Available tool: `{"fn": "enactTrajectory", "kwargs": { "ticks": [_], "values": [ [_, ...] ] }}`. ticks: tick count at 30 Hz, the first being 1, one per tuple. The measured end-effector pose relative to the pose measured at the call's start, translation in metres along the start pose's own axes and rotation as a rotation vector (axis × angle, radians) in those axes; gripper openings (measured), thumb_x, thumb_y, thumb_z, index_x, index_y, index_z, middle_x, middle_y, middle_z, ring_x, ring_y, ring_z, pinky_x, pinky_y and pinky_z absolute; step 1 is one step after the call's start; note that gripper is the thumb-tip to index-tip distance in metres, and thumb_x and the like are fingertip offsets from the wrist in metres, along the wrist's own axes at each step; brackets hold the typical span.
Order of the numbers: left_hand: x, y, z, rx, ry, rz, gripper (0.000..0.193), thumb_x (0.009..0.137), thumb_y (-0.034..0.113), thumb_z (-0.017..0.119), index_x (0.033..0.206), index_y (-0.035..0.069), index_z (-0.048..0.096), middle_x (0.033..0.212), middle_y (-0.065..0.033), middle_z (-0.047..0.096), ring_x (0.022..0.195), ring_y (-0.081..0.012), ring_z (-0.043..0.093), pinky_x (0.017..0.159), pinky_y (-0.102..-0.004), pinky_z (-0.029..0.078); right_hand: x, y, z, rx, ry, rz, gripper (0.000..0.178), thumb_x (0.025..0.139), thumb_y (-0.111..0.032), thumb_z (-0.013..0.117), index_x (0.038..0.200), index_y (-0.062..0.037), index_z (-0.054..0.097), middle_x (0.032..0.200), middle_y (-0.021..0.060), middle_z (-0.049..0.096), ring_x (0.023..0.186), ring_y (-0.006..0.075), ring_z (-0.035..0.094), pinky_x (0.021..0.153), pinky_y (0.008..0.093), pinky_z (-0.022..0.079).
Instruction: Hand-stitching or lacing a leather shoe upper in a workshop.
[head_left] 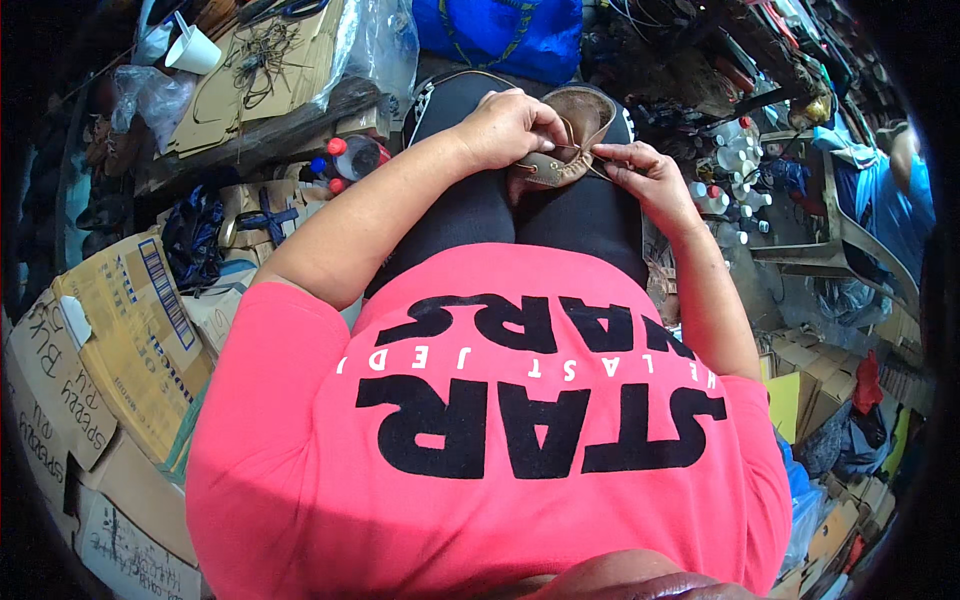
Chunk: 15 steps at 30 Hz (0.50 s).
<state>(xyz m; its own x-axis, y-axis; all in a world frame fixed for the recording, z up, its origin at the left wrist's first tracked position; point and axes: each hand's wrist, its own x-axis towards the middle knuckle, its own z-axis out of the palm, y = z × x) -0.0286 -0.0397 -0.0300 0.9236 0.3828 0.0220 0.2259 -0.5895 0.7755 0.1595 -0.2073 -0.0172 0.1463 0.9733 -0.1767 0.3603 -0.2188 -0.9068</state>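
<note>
A brown leather shoe (541, 178) rests on my dark-trousered lap, its open collar uppermost. My left hand (508, 128) comes over the shoe's left side, thumb and fingers pinched on a thin brown shoelace (570, 131) that runs at the opening. On the shoe's right side my right hand (648, 178) is closed too, with its thumb and forefinger pinching the lace near the edge of the leather. Part of the shoe's front and the exact spots of both fingertip grips are partly covered by the fingers.
A blue bag (500, 38) lies beyond my knees. To the left are stacked cardboard pieces with tangled laces (262, 62), a white cup (193, 50), a red-capped bottle (356, 157) and cardboard boxes (135, 330). Several small bottles (737, 160) and a chair frame (838, 235) stand on the right.
</note>
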Motion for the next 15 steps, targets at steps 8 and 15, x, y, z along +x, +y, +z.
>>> {"fn": "enactTrajectory", "kwargs": {
  "ticks": [8,15],
  "values": [
    [0.012,-0.01,-0.003,0.113,0.007,0.133,0.019,0.074,0.007,0.066,0.089,0.017,0.073,0.085,-0.0051,0.064,0.088,-0.0242,0.058,0.081,-0.035,0.046,0.01,-0.001,-0.005,0.047,-0.035,-0.007,0.024,0.084,-0.003,0.064,0.107,-0.0086,0.07,0.096,0.0034,0.06,0.09,0.0112,0.055,0.082,0.0241,0.044],
    [0.024,-0.008,-0.004,-0.167,-0.162,0.021,0.019,0.074,0.004,0.066,0.089,0.013,0.073,0.083,-0.0051,0.064,0.087,-0.0218,0.057,0.081,-0.0319,0.045,0.019,-0.001,-0.008,0.097,-0.112,0.044,0.025,0.085,0.002,0.061,0.107,-0.0064,0.069,0.094,0.0005,0.057,0.09,0.0091,0.056,0.081,0.0221,0.045]
  ]
}}
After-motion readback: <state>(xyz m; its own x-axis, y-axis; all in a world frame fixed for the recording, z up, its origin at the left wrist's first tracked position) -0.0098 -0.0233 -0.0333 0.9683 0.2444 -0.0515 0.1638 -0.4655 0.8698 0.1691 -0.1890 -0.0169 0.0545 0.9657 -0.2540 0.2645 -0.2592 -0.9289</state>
